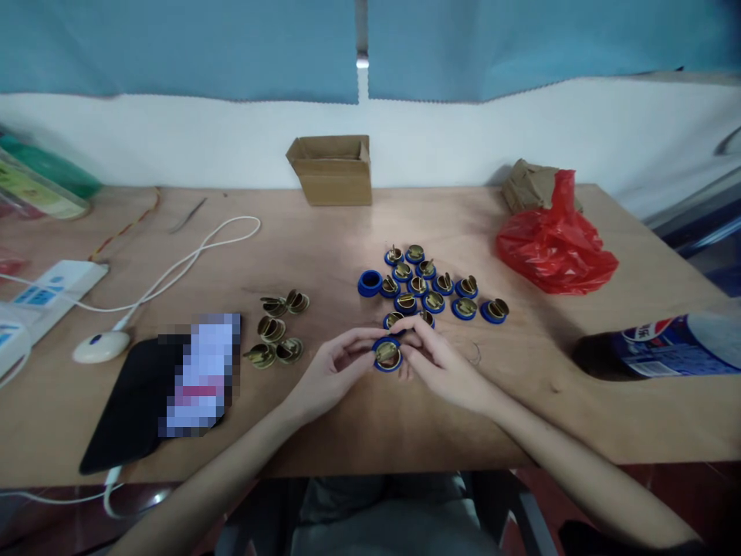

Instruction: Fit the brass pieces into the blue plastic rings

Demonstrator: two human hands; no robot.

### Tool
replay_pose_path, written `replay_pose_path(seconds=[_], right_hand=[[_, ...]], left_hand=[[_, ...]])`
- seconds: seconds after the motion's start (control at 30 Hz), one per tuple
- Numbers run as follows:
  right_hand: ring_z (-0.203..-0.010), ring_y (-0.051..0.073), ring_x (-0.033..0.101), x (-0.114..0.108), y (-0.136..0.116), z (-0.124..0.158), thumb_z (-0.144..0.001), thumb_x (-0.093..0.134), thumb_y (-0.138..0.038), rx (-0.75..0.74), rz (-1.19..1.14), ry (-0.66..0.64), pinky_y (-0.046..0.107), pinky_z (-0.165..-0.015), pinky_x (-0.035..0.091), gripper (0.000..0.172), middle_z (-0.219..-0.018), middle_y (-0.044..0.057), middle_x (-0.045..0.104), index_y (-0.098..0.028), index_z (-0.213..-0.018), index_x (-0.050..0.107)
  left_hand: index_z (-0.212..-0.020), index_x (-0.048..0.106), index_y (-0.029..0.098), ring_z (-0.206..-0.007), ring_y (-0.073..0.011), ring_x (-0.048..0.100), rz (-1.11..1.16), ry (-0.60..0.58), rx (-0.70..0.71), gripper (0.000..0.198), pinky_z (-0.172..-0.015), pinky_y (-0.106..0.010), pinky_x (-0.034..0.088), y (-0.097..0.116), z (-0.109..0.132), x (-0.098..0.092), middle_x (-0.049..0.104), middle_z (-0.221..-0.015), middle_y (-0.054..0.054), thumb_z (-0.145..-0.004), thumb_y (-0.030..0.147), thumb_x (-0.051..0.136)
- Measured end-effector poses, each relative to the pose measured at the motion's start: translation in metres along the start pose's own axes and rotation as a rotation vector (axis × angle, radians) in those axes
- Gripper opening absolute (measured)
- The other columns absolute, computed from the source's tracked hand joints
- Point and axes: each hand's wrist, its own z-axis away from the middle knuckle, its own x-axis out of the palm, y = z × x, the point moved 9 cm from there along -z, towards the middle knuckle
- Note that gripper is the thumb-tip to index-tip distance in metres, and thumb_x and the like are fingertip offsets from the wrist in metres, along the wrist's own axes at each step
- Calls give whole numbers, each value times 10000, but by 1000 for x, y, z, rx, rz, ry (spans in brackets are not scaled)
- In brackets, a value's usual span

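Observation:
Close to the table's front edge, my left hand (pixel 343 363) and my right hand (pixel 438 357) grip a blue ring with a round brass-coloured metal piece (pixel 387 354) inside it. Fingers and thumbs of both hands close on the ring from either side. Just beyond my fingertips several similar blue rings with brass pieces (pixel 434 302) lie in a cluster, most with a hinged-looking flap standing up. One blue ring (pixel 370 283) at the cluster's left shows a dark inside and no brass piece. Left of my left hand sit several loose brass pieces (pixel 272 330) without rings.
An open cardboard box (pixel 336 181) stands against the wall. At right are a red plastic bag (pixel 556 251), a brown paper package (pixel 529 185) and a lying cola bottle (pixel 654 347). A phone (pixel 202 374), a dark flat device (pixel 130 401), white cable and power strip (pixel 52 297) occupy the left.

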Motion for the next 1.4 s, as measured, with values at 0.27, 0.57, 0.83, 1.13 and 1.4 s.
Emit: replay_pose_path(seconds=[0.27, 0.57, 0.83, 1.13, 1.4], right_hand=[[-602, 110, 639, -4, -3, -1, -1001, 524, -270, 5, -176, 71, 266, -588, 561, 154, -774, -41, 640, -247, -1142, 466], [-687, 142, 622, -3, -7, 0, -968, 533, -210, -49, -52, 61, 304, -640, 524, 270, -806, -25, 613, -244, -1224, 451], [-733, 157, 594, -2, -13, 3, -954, 515, -157, -85, 62, 85, 310, -675, 499, 339, -810, -29, 573, -255, -1264, 421], [-819, 178, 640, -11, -9, 1, -970, 531, -196, -90, 72, 163, 330, -734, 549, 282, -883, 7, 609, -256, -1235, 452], [-806, 159, 650, -18, -12, 0, -966, 588, -228, -163, 144, 234, 312, -708, 562, 204, -967, 28, 626, -245, -1160, 530]], left_hand=[[-1278, 688, 197, -1190, -248, 707, -20, 5, 22, 373, -1070, -394, 538, -3, -1, -2, 742, -1288, -123, -923, 306, 720], [-1245, 713, 196, -1126, -238, 730, 22, 32, 17, 422, -1010, -369, 575, -7, -2, -7, 764, -1243, -115, -838, 257, 809], [-1221, 726, 188, -1087, -243, 744, -7, 72, 26, 405, -999, -385, 583, -5, -2, -11, 782, -1195, -111, -830, 251, 809], [-1230, 716, 169, -982, -242, 772, 67, 60, -46, 396, -874, -366, 630, -10, -3, -6, 798, -1138, -119, -885, 355, 767], [-1122, 687, 163, -837, -214, 783, 57, 65, -58, 351, -809, -358, 652, -13, -3, -7, 805, -987, -97, -904, 432, 746]])
